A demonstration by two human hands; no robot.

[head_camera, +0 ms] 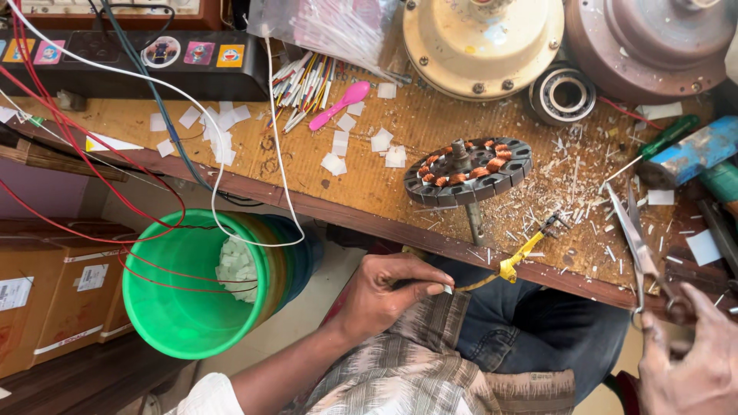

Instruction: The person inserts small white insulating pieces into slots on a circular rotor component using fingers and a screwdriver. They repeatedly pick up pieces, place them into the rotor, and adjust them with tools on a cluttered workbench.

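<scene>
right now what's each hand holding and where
Left hand pinches the yellow wire at its near end. Right hand holds the scissors by the handles.

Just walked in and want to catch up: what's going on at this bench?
A person sits at a wooden workbench littered with wire scraps. The left hand pinches the end of a yellow-sleeved wire running up to the bench edge. The right hand holds scissors, blades pointing up over the bench. A wound motor stator lies on the bench, and a green bucket stands below.
</scene>
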